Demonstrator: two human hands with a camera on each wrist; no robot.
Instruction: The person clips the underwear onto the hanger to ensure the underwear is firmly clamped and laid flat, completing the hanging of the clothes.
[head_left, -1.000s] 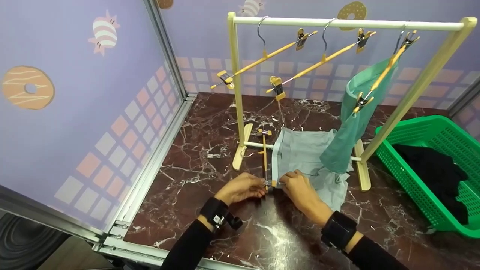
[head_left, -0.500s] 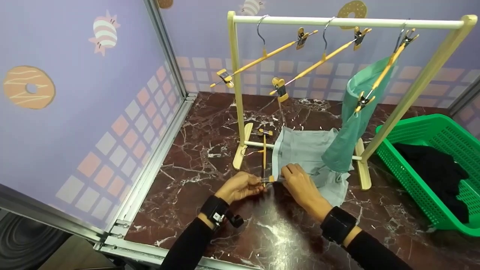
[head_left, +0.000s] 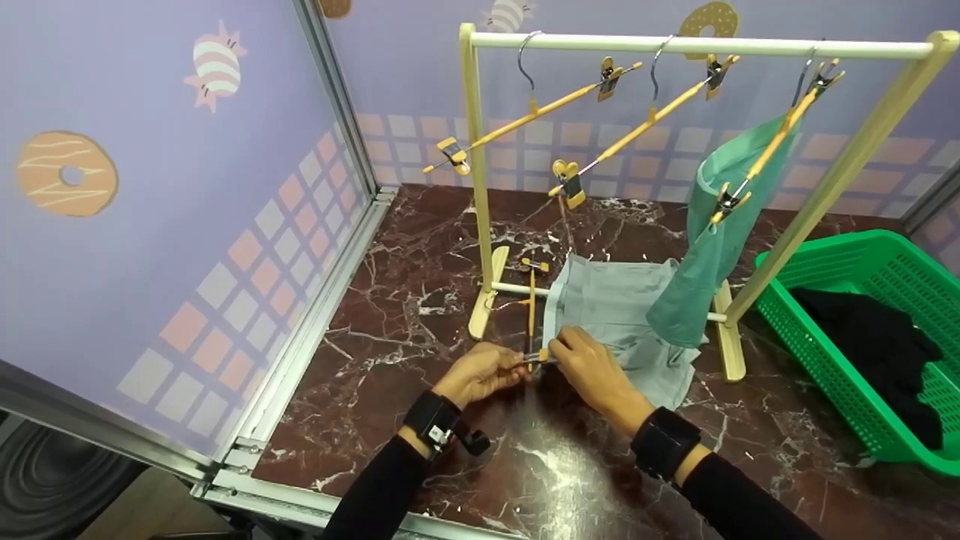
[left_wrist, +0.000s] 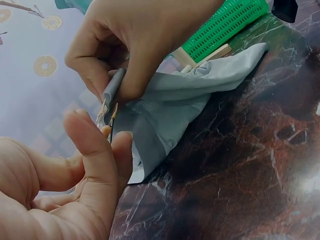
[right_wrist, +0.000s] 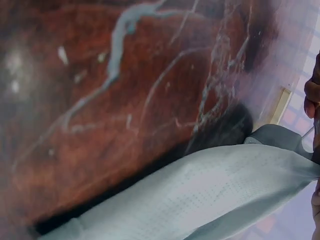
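Observation:
A yellow clip hanger point(head_left: 532, 315) lies on the marble-patterned table. My left hand point(head_left: 484, 371) pinches its near clip point(head_left: 538, 357) between thumb and fingers. In the left wrist view, the tips of that clip point(left_wrist: 114, 116) stand apart at the edge of the cloth. Right beside it, my right hand point(head_left: 589, 371) pinches the corner of a light grey garment point(head_left: 611, 289) between thumb and curled fingers. A folded band runs along the garment's left edge. In the right wrist view, the raised grey cloth point(right_wrist: 200, 185) shows, with the fingers mostly out of frame.
Over the work stands a wooden rack point(head_left: 697, 46). From it hang two bare clip hangers point(head_left: 532, 114) and a hanger clipped to a green garment point(head_left: 720, 247), which hangs over the grey one. At right is a green basket point(head_left: 810, 382) with black cloth point(head_left: 870, 345) inside.
My right hand has moved left, bringing the garment's corner closer to the clip. My left hand keeps pinching the clip, which has shifted slightly away from me.

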